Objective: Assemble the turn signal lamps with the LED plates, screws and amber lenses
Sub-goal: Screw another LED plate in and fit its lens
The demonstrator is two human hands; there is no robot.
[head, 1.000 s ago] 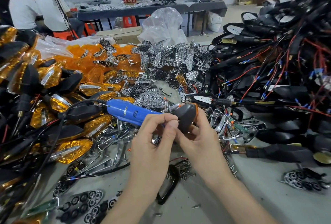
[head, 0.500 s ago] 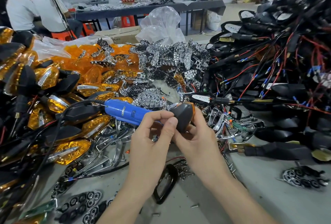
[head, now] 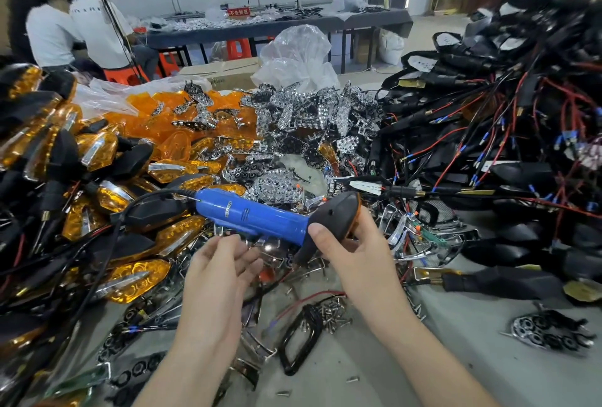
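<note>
One black, amber-edged turn signal lamp [head: 338,214] sits mid-scene, gripped by the right hand [head: 355,253] against the blue screwdriver [head: 250,216]; the left hand [head: 221,270] is loose and holds nothing, just nearer, above the tabletop [head: 456,341].

Left hand [head: 221,268] hovers, fingers loosely spread (slightly blurred); right hand [head: 355,253] curls in a grip.

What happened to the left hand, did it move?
Yes. The left hand slid left along the blue screwdriver, away from the lamp in the right hand.
</note>
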